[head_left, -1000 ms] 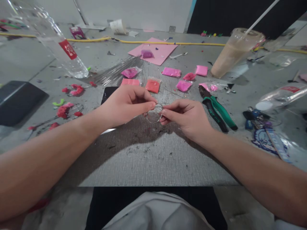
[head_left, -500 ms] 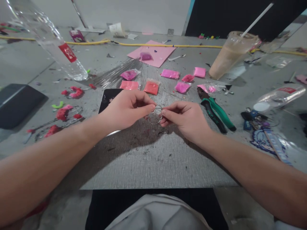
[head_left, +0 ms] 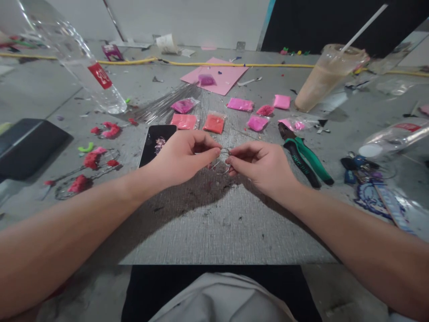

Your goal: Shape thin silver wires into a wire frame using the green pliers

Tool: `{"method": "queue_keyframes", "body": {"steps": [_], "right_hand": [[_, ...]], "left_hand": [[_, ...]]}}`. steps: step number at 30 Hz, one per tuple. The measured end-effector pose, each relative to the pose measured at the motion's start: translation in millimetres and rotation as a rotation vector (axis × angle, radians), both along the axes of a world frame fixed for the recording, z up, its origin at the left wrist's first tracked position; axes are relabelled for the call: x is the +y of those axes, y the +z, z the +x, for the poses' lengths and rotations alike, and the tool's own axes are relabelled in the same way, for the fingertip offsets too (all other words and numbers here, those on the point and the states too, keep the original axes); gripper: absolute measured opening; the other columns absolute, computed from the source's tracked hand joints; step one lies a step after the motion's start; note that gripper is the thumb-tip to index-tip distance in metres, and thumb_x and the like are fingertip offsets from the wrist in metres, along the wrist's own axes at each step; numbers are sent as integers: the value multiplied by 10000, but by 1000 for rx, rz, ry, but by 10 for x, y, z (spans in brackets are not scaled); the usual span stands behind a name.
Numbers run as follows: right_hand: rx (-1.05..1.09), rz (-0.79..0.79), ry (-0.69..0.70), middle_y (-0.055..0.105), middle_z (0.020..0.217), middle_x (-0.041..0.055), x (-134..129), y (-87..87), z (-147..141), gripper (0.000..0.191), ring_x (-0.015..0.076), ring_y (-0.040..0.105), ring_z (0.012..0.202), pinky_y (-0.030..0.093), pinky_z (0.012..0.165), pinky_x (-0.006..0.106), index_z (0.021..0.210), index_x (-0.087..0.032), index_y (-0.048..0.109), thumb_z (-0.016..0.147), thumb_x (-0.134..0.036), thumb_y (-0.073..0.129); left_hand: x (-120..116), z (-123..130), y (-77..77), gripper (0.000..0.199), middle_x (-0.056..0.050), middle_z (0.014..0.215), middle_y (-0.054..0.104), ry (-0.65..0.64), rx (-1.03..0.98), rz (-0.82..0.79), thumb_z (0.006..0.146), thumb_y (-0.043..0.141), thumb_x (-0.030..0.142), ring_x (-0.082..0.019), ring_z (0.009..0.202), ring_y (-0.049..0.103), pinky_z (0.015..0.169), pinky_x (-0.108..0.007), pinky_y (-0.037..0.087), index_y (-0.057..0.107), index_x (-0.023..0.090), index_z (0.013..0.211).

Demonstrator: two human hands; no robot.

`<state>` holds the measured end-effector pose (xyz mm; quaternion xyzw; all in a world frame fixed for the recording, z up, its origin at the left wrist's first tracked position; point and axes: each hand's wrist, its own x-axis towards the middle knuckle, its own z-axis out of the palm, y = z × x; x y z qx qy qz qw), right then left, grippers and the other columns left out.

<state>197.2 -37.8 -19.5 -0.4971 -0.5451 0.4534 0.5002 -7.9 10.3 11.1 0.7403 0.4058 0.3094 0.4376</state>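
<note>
Over the middle of the grey table (head_left: pixel 214 232), a thin silvery wire (head_left: pixel 221 172) bent into a loop spans the gap between my hands. The thumb and fingers of my left hand (head_left: pixel 189 156) pinch its left side. My right hand (head_left: pixel 259 163) pinches the right side, fingertips close to those of the left. Partly behind my left hand lies a phone (head_left: pixel 153 145) with a dark screen. Pliers with green and black handles (head_left: pixel 306 161) rest to the right of my right hand. Beyond my hands are an orange-red packet (head_left: pixel 214 123) and several pink packets (head_left: pixel 240 104).
A tall water bottle (head_left: pixel 100 80) stands at the left, near red clay-covered wire pieces (head_left: pixel 90 160) and a black object (head_left: pixel 30 147). Loose wires (head_left: pixel 164 103) lie by pink paper (head_left: pixel 231 76). At the right are a drink cup (head_left: pixel 318 80), another bottle (head_left: pixel 395 136) and keys (head_left: pixel 358 165).
The view has shifted slightly, so most things appear a little farther right. More of the phone shows beside my left hand. Both hands keep their pinch on the wire, with the fingertips slightly moved.
</note>
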Motion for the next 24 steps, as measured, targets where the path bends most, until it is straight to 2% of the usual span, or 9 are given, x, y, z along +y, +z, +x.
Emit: {"method": "queue_keyframes", "body": {"steps": [8,13,18,24], "right_hand": [[8,-12,-20,767,685,7,-8,6,-12,83,164,737,572,622,550,292,794,-193,760,785,-222,838],[68,-85,-2,744,641,-4,-11,19,-19,152,161,732,585,643,585,298,738,-210,721,758,-228,871],[143,-123,45,752,667,2,34,9,3,265,164,733,607,663,637,327,750,-214,727,709,-341,956],[139,-143,40,736,624,-5,48,-1,6,269,140,704,579,609,581,269,743,-202,718,699,-333,950]], "left_hand": [[-9,-10,14,107,-19,709,703,-26,8,-2,881,756,262,-122,620,606,557,-263,455,753,179,813],[-16,-38,14,107,-38,802,747,-41,34,87,890,753,278,-139,692,643,595,-270,483,764,182,844],[16,-53,-19,104,-40,855,757,-32,50,119,902,744,278,-147,753,667,643,-274,502,777,182,923],[25,-51,-19,105,-43,844,754,-48,66,126,888,738,268,-143,724,663,620,-275,491,769,168,890]]}}
